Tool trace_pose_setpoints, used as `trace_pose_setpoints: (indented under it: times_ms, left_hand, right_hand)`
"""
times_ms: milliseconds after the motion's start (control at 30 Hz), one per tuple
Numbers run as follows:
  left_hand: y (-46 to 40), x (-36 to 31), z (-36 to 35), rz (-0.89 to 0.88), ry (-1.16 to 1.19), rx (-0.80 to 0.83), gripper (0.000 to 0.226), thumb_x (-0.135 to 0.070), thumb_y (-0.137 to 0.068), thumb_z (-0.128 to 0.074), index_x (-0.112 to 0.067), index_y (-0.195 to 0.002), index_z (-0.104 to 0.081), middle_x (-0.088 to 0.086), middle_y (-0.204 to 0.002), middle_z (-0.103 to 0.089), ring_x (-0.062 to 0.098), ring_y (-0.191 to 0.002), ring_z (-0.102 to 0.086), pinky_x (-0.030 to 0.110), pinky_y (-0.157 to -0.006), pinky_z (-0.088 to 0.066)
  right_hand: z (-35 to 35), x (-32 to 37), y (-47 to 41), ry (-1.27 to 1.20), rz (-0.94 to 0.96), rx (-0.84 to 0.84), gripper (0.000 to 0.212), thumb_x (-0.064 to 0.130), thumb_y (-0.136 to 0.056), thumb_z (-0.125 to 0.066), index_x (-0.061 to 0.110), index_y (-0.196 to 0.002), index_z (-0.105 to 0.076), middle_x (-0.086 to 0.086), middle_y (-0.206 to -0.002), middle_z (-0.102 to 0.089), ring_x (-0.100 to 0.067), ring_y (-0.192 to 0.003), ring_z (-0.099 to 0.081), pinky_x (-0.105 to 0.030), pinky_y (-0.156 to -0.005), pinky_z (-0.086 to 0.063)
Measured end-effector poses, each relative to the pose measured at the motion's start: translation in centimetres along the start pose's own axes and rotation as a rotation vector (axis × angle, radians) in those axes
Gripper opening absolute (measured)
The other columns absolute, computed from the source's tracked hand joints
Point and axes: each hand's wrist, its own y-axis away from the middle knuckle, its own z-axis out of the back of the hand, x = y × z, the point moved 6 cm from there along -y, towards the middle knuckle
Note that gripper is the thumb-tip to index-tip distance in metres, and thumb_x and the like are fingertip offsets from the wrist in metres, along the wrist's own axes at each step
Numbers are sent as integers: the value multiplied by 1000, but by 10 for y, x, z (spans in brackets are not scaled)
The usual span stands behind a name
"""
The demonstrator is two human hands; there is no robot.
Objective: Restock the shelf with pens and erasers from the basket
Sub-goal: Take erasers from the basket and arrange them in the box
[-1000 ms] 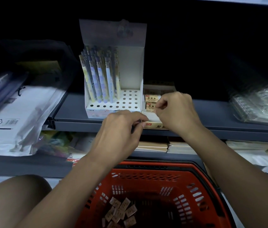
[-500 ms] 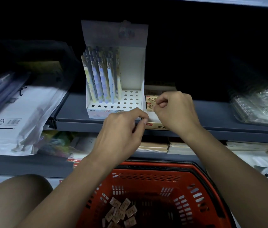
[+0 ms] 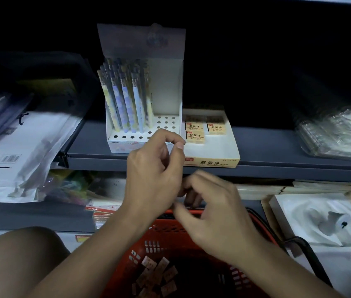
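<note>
The left hand is hovering with thumb and forefinger pinched together; whether anything tiny is between them, I cannot tell. The right hand is hanging loose and blurred, holding nothing, above the red basket. Just beyond the left fingertips, 3 erasers are sitting in the open eraser box; more loose erasers are lying below both wrists. The pen stand is standing close: a careless reach could be knocking it over.
</note>
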Motion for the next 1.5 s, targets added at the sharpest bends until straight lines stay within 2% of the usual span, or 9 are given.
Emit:
trace_pose_setpoints:
  times_ms: [100, 200, 300, 467, 733, 933, 1100, 1300, 1500]
  left_hand:
    - [6, 4, -6, 51, 59, -30, 17, -17, -100, -63, -27, -87, -65, 5, -48, -47, 16, -44, -43, 32, -49, -38]
    - [9, 9, -9, 114, 128, -66, 15, -23, -99, -61, -29, -86, -65, 11, -51, -53, 34, -50, -53, 47, -53, -48]
    - [8, 13, -10, 170, 187, -79, 16, -23, -99, -61, -30, -85, -66, 17, -56, -55, 39, -55, -56, 52, -58, -52]
    - [9, 12, -14, 216, 280, 12, 16, -12, -102, -61, -19, -89, -69, 15, -58, -59, 24, -53, -61, 51, -60, -57]
    - [10, 8, -18, 230, 375, 136, 13, -14, -90, -59, -13, -89, -72, 8, -73, -68, 37, -70, -65, 47, -63, -56]
    - [5, 15, -11, 220, 291, 254, 13, -20, -88, -62, -16, -88, -74, 2, -83, -73, 27, -79, -69, 50, -69, -57]
    - [6, 18, -10, 258, 312, 318, 16, -21, -86, -66, -14, -97, -74, 7, -77, -73, 22, -64, -72, 24, -59, -52]
    - [8, 13, -15, 254, 377, 398, 16, -8, -93, -70, -12, -108, -74, 10, -77, -71, 24, -62, -71, 30, -59, -54]
    - [15, 4, -23, 257, 395, 498, 18, 1, -91, -75, -8, -106, -71, 12, -80, -74, 29, -64, -72, 36, -62, -60]
  right_hand:
    - [-6, -3, 9, -32, -22, -20, 14, 21, -85, -78, 19, -86, -64, 13, -84, -55, -8, -76, -58, -32, -66, -49]
    - [-8, -3, 13, -64, -19, -38, 10, 16, -87, -76, 18, -88, -65, 13, -86, -56, -7, -77, -59, -33, -68, -50]
    - [-7, -5, 14, -101, -45, -58, 8, 16, -88, -74, 18, -91, -67, 14, -88, -60, -9, -79, -64, -33, -68, -52]
    - [-1, -19, 15, -211, -146, -91, 9, 13, -90, -76, 19, -95, -71, 13, -89, -68, -10, -81, -71, -34, -68, -59]
    - [12, -37, 16, -433, -383, -139, 9, 19, -89, -75, 26, -87, -71, 3, -80, -73, -20, -74, -71, -51, -71, -59]
    - [27, -50, 15, -467, -483, -214, 12, 13, -92, -71, 24, -87, -72, -3, -78, -73, -28, -74, -72, -48, -68, -62]
    - [39, -57, 13, -469, -514, -259, 9, 9, -94, -68, 16, -90, -72, -3, -76, -74, -19, -70, -73, -31, -66, -62]
    - [47, -56, 13, -488, -524, -320, 9, 9, -99, -65, 14, -96, -71, -9, -76, -72, -18, -67, -72, -22, -64, -59]
    - [49, -54, 12, -518, -538, -325, 9, 15, -93, -75, 18, -101, -72, -2, -85, -77, -18, -74, -75, -27, -71, -61]
